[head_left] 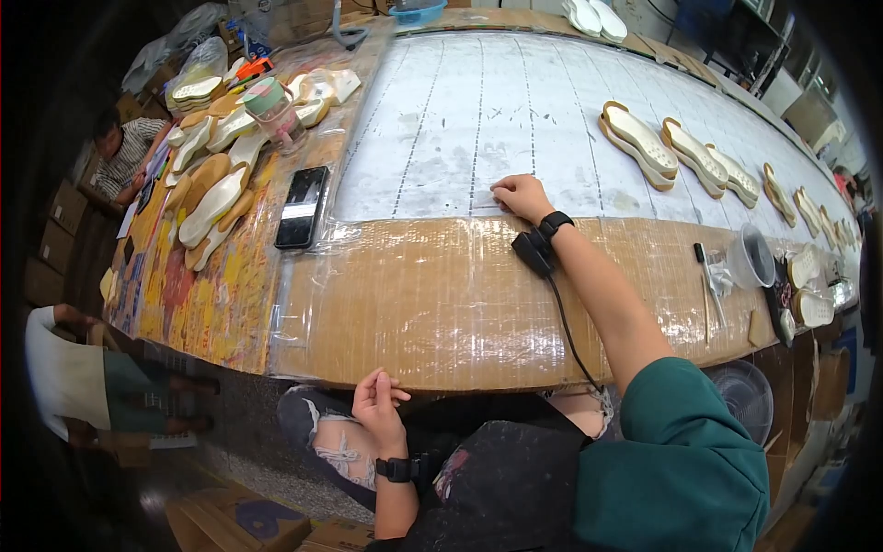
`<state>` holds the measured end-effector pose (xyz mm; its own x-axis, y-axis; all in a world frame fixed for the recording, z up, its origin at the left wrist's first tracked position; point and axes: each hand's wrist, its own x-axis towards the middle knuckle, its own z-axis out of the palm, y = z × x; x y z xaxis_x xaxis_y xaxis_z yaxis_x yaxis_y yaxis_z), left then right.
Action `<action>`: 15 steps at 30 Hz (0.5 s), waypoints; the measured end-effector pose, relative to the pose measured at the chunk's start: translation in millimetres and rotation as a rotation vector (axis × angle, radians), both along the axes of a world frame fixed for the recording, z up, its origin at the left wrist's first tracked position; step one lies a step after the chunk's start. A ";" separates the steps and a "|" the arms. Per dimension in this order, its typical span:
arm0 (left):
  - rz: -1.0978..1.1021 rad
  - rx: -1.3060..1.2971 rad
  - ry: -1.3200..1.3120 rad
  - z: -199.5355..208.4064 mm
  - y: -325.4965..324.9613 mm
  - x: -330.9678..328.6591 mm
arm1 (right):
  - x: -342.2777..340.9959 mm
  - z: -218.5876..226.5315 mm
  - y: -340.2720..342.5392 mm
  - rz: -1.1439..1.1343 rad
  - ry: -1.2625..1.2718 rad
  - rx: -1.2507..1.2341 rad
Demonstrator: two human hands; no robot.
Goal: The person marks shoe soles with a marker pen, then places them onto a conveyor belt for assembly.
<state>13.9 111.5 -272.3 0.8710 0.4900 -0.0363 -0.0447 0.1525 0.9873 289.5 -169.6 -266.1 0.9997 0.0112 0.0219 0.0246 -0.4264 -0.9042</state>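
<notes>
R hand point(521, 195) rested fingers-down on white mat point(478, 120), grasping nothing; L hand point(379, 402) curled loosely at table point(441, 304) edge, empty. Phone point(302, 206) lay nearby.

bench edge point(441, 304): cardboard, glossy clear tape | mat point(515, 120): matt white, scuffed | phone point(302, 206): glossy black glass

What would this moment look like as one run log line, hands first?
left hand: at table edge, holding nothing | right hand: fingers on white gridded sheet | nearby: phone, shoe soles
</notes>
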 end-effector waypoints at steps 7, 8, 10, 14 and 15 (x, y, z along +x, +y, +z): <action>-0.009 -0.012 -0.007 2.2 -1.2 -0.5 | 2.2 -4.6 -3.7 -0.110 -0.030 0.032; -0.008 -0.013 -0.007 2.1 -1.2 -0.6 | 2.0 -3.9 -3.7 -0.109 -0.031 0.031; -0.022 -0.023 -0.018 1.2 -1.0 -0.9 | 1.3 -2.2 -3.5 -0.085 -0.030 0.017; -0.026 0.012 0.010 2.3 -0.4 -2.4 | -2.1 2.6 -1.6 -0.076 0.016 0.040; -0.026 0.017 0.009 2.8 -1.0 -2.3 | -1.9 2.9 -2.1 -0.064 0.014 0.033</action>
<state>11.6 110.5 -269.5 0.8831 0.4678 -0.0356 -0.0323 0.1362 0.9902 287.6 -171.7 -263.2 0.9986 -0.0529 0.0076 -0.0141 -0.3966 -0.9179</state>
